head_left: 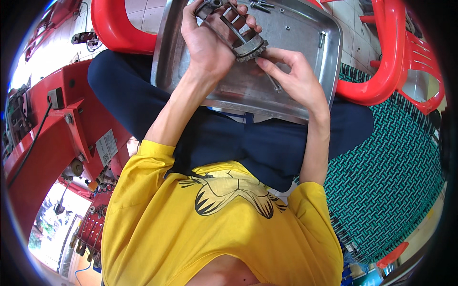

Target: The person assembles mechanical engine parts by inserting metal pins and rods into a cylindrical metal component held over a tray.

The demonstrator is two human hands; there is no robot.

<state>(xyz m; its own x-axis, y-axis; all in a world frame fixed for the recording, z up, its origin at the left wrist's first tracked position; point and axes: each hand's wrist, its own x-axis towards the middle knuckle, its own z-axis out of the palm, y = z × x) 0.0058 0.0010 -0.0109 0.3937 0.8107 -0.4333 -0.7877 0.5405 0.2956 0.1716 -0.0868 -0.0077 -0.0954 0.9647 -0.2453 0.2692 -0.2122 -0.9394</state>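
Observation:
My left hand (205,45) is closed around a dark metal machine part (245,46) above the steel tray. The part has bars along its length and a round, notched end. Close against that end, the fingertips of my right hand (298,76) are pinched together. From them a long thin bolt (273,82) slants down toward me, its thicker end lowest. Exactly how the fingertips grip the bolt is partly hidden. The steel tray (331,62) lies beneath both hands, in front of my crossed legs.
Small bolts (260,5) and a nut (287,27) lie at the tray's far side, with a short metal pin (322,39) to the right. Red plastic chairs (381,86) flank the tray. Red machinery (57,109) stands at left, a green woven mat (391,176) at right.

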